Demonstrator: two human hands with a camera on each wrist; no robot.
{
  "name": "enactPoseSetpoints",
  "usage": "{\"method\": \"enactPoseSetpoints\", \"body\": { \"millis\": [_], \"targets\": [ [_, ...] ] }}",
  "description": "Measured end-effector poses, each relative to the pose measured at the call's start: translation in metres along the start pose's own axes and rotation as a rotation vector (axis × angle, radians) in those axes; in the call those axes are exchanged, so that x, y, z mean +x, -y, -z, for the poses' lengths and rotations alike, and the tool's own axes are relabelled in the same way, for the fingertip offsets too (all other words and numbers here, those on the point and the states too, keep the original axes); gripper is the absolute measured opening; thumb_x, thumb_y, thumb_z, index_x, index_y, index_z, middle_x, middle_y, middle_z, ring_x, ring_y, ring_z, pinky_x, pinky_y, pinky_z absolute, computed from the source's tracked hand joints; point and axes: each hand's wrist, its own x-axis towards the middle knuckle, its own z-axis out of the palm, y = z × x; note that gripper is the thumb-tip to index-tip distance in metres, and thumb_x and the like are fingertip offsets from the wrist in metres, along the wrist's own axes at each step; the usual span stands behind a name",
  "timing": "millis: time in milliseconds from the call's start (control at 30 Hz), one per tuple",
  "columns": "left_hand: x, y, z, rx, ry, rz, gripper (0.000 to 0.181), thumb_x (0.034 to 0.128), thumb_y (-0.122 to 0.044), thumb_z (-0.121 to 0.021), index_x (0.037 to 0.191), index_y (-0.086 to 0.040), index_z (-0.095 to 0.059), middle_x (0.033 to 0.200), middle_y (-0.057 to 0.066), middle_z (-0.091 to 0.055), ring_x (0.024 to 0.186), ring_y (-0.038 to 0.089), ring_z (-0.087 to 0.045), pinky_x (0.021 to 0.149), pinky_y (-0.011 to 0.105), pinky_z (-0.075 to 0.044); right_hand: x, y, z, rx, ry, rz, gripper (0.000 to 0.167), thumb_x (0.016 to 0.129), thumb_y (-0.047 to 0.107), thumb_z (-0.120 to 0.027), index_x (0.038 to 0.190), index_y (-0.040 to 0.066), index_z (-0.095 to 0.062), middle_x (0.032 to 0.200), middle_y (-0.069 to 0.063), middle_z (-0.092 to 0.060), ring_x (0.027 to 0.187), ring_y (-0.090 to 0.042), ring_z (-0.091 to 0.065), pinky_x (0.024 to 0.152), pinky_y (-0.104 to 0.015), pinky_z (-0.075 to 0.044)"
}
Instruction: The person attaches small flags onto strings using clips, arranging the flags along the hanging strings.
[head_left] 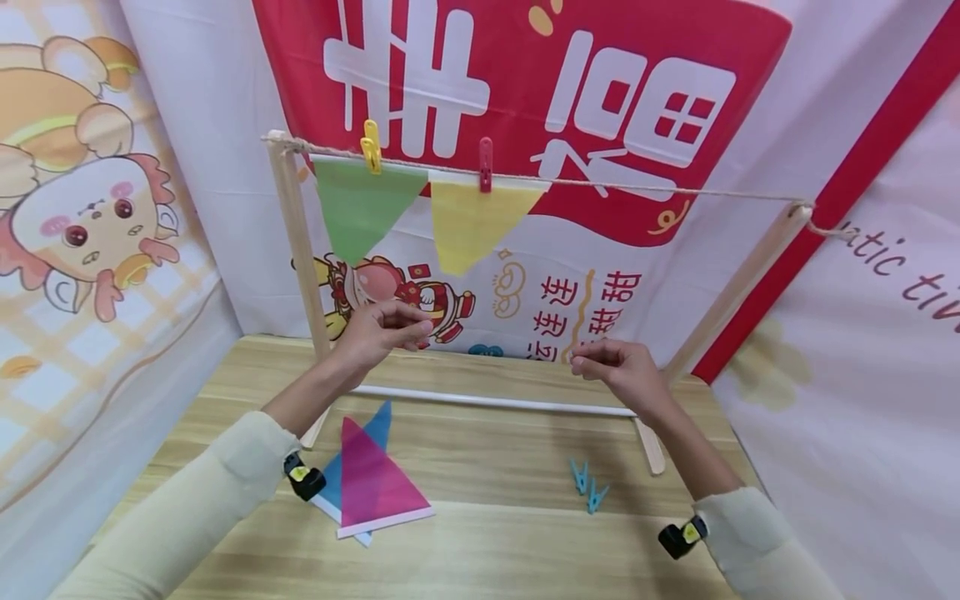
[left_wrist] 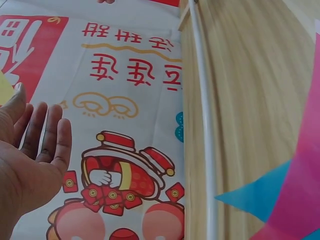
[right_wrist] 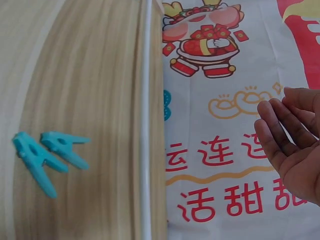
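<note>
My left hand (head_left: 378, 332) is raised below the string (head_left: 630, 185), in front of the hanging flags, with fingers relaxed and nothing in them. To the right, my right hand (head_left: 622, 371) hovers above the table, its fingers loosely bent and holding nothing. A green pennant (head_left: 366, 204) hangs from the string by a yellow clothespin (head_left: 371, 148). Beside it a yellow pennant (head_left: 480, 223) hangs by a red clothespin (head_left: 486, 165). On the table a magenta pennant (head_left: 378, 487) overlaps a blue pennant (head_left: 381, 423). Two teal clothespins (right_wrist: 34, 162) lie at the right.
Wooden posts (head_left: 296, 242) hold the string at both ends, and a white rod (head_left: 495, 402) joins them low down. Behind the wooden table (head_left: 495, 550) hangs a printed red and white cloth (head_left: 517, 75). Printed cloth walls stand at both sides.
</note>
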Motion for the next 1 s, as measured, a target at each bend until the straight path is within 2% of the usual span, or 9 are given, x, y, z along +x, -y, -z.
{"method": "enactPoseSetpoints", "body": {
  "millis": [267, 400, 533, 700, 767, 1000],
  "targets": [
    [-0.007, 0.013, 0.001, 0.031, 0.032, 0.038, 0.036, 0.1054, -0.031, -0.084, 0.129, -0.004, -0.079, 0.113, 0.007, -0.084, 0.106, 0.023, -0.083, 0.089, 0.029, -0.069, -0.009, -0.02, -0.003, -0.025, 0.009, -0.05, 0.028, 0.107, 0.013, -0.078, 0.128, -0.006, -0.079, 0.119, -0.024, -0.083, 0.096, -0.012, -0.083, 0.088, -0.028, -0.069],
    [-0.011, 0.021, 0.0, 0.058, 0.049, 0.054, 0.034, 0.1061, -0.031, -0.083, 0.127, -0.004, -0.08, 0.117, 0.012, -0.083, 0.104, 0.019, -0.082, 0.09, 0.029, -0.069, -0.014, -0.029, -0.004, -0.033, 0.02, -0.066, 0.03, 0.106, 0.013, -0.079, 0.127, -0.008, -0.079, 0.116, -0.022, -0.085, 0.096, -0.012, -0.083, 0.088, -0.03, -0.07],
    [-0.017, 0.029, -0.001, 0.065, 0.07, 0.086, 0.03, 0.1071, -0.027, -0.082, 0.126, -0.003, -0.08, 0.113, 0.008, -0.082, 0.103, 0.018, -0.08, 0.09, 0.03, -0.069, -0.021, -0.037, -0.005, -0.06, 0.048, -0.112, 0.031, 0.105, 0.016, -0.08, 0.126, -0.006, -0.08, 0.112, -0.02, -0.085, 0.095, -0.014, -0.083, 0.085, -0.029, -0.07],
    [-0.021, 0.038, -0.002, 0.075, 0.092, 0.111, 0.03, 0.1067, -0.027, -0.082, 0.126, -0.004, -0.08, 0.11, 0.003, -0.083, 0.103, 0.02, -0.08, 0.095, 0.039, -0.07, -0.029, -0.048, -0.006, -0.118, 0.068, -0.163, 0.03, 0.106, 0.02, -0.08, 0.124, -0.005, -0.081, 0.108, -0.019, -0.086, 0.093, -0.018, -0.082, 0.078, -0.025, -0.067],
    [-0.021, 0.041, -0.001, 0.075, 0.095, 0.115, 0.03, 0.1063, -0.028, -0.083, 0.125, -0.004, -0.081, 0.109, 0.003, -0.083, 0.102, 0.019, -0.08, 0.098, 0.044, -0.07, -0.03, -0.051, -0.007, -0.126, 0.08, -0.171, 0.03, 0.106, 0.02, -0.079, 0.124, -0.005, -0.08, 0.109, -0.02, -0.086, 0.094, -0.019, -0.082, 0.079, -0.027, -0.067],
    [-0.022, 0.049, 0.0, 0.078, 0.102, 0.136, 0.029, 0.1055, -0.028, -0.084, 0.123, -0.005, -0.081, 0.106, 0.003, -0.084, 0.102, 0.022, -0.08, 0.098, 0.043, -0.069, -0.03, -0.058, -0.014, -0.136, 0.115, -0.19, 0.026, 0.106, 0.019, -0.08, 0.118, -0.004, -0.082, 0.104, -0.021, -0.084, 0.091, -0.025, -0.079, 0.076, -0.027, -0.065]
  ]
}}
